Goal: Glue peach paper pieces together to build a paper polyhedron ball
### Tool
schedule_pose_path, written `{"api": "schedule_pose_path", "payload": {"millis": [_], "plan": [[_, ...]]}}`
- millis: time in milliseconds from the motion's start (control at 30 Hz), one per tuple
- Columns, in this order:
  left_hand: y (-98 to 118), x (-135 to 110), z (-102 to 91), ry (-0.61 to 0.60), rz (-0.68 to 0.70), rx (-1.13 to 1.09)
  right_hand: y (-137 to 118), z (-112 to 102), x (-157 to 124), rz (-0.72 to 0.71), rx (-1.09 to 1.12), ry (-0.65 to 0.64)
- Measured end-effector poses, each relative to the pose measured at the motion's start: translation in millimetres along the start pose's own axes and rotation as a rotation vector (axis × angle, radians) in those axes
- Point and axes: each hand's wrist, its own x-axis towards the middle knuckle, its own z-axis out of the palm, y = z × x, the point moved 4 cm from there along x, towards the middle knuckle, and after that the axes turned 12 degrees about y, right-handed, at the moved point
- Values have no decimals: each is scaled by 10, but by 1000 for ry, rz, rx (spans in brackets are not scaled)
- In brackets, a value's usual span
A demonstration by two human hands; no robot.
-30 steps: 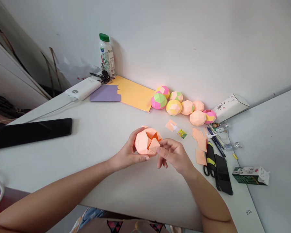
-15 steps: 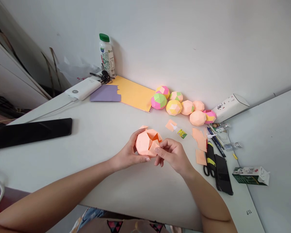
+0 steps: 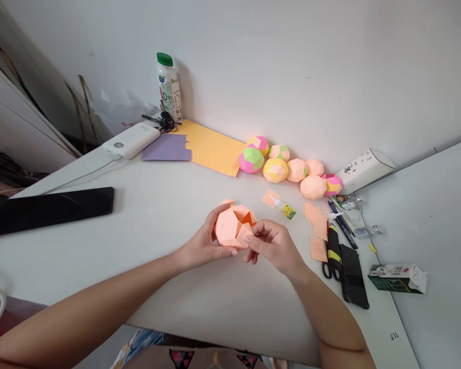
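Right now your left hand (image 3: 203,247) cups the half-built paper ball (image 3: 227,229) just above the desk (image 3: 157,225), fingers wrapped around its shell. Your right hand (image 3: 277,247) pinches a triangular flap (image 3: 245,232) at its open top. Seating that flap looks like the step in hand; it calls for a light, steady press on thin paper. The ball's hollow looks empty; the bottle (image 3: 169,88) and carton (image 3: 397,278) hide their contents.

Head camera looks down (close) at table (image 3: 169,215).
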Motion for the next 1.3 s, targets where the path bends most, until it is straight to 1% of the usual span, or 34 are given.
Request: {"api": "schedule_pose_path", "payload": {"millis": [133, 233, 400, 600, 733, 933, 1067, 1133, 1200, 1300], "plan": [[2, -4, 1, 0, 16, -5, -5, 3, -8, 7, -35, 3], [-1, -12, 10, -15, 9, -7, -8, 0, -8, 19, -67, 13], [9, -13, 9, -1, -6, 10, -15, 3, 2, 26, -76, 20], [30, -12, 13, -3, 9, 26, 0, -4, -13, 27, -82, 4], [7, -9, 10, 2, 5, 53, -12, -3, -16, 18, -81, -25], [-80, -21, 0, -7, 42, 194, -9, -9, 30, 47, -108, -43], [-112, -29, -50, 34, 88, 435, 4, -41, 57, 75, -146, -46], [-96, -30, -68, 54, 127, 566, 21, -64, 72, 88, -169, -45], [-56, -32, -73, 78, 177, 651, 45, -85, 89, 99, -181, -47], [17, -42, -55, 94, 254, 657, 73, -111, 112, 99, -183, -48]]}}
